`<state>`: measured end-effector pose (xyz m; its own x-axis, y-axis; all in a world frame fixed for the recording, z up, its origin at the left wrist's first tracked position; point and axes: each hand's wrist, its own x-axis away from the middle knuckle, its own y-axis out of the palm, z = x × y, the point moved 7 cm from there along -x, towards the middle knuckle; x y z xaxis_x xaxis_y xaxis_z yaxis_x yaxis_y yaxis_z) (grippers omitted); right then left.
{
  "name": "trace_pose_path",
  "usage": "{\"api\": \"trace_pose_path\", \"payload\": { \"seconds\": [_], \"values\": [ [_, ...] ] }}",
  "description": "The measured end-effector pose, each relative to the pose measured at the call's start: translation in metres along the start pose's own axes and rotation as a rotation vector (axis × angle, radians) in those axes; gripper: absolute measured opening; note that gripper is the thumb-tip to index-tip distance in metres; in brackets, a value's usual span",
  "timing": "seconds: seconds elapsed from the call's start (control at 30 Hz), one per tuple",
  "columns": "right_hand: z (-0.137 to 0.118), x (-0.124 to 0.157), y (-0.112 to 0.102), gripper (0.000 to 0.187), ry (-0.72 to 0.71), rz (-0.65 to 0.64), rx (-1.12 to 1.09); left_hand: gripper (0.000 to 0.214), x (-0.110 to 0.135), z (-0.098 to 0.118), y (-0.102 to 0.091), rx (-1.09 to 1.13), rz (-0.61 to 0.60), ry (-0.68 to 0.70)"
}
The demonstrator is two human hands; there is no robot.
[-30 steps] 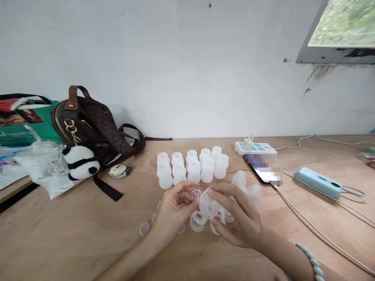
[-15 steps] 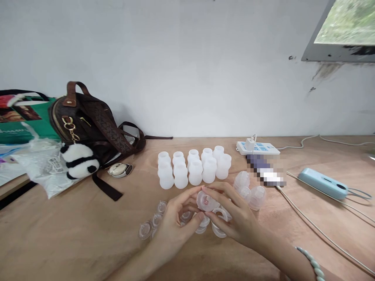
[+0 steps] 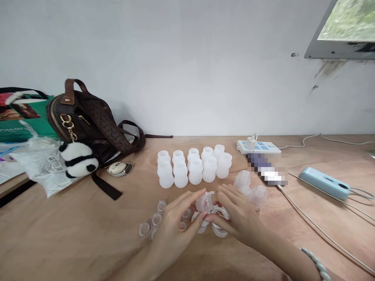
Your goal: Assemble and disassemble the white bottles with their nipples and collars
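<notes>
Between my two hands is a translucent screw ring with a soft, clear bottle teat [image 3: 204, 203]. My left hand [image 3: 177, 218] grips its left side with thumb and fingers. My right hand [image 3: 238, 212] has its curled fingers and thumb closed on the right side. Just below the hands lie clear rings [image 3: 220, 231], partly covered by the fingers. Several clear teats [image 3: 144, 230] lie left of and partly behind my left hand. Beyond the hands, white wavy-sided bottles [image 3: 181, 175] stand upright in two rows, their mouths open.
Clear dome caps [image 3: 259, 196] stand right of the bottles. Farther right are a power strip [image 3: 259, 147], a blurred-out phone [image 3: 266, 169], a light-blue device [image 3: 324, 183] and white cables. At left are a brown backpack [image 3: 88, 121], a panda plush [image 3: 79, 159] and a mouse [image 3: 118, 168].
The held piece has tilted from facing me to a more sideways view. My right fingers have curled closer round its right side. The things on the table stay put.
</notes>
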<state>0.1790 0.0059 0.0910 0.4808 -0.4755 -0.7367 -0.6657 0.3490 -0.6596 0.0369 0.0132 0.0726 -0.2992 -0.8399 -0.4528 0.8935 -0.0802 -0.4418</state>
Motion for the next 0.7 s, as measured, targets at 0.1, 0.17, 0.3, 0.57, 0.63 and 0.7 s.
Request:
{"api": "trace_pose_path", "payload": {
  "seconds": [0.1, 0.17, 0.3, 0.57, 0.63, 0.7],
  "values": [
    [0.000, -0.001, 0.006, 0.026, 0.004, -0.063, -0.055, 0.036, 0.000, 0.001, 0.002, -0.017, -0.026, 0.017],
    [0.005, -0.001, 0.008, 0.028, 0.059, -0.095, -0.136, 0.034, 0.000, -0.001, 0.002, 0.006, -0.042, -0.016],
    [0.012, 0.003, 0.012, 0.030, 0.211, -0.128, -0.352, 0.033, -0.001, -0.004, 0.004, 0.073, -0.085, -0.082],
    [0.009, 0.008, 0.019, 0.028, 0.291, -0.146, -0.497, 0.035, -0.001, -0.009, 0.012, 0.286, -0.129, -0.124],
    [0.009, 0.009, 0.019, 0.028, 0.295, -0.153, -0.512, 0.037, 0.000, -0.014, 0.013, 0.336, -0.110, -0.166],
    [0.009, 0.009, 0.018, 0.029, 0.292, -0.150, -0.516, 0.037, 0.001, -0.018, 0.013, 0.365, -0.091, -0.196]
  ]
}}
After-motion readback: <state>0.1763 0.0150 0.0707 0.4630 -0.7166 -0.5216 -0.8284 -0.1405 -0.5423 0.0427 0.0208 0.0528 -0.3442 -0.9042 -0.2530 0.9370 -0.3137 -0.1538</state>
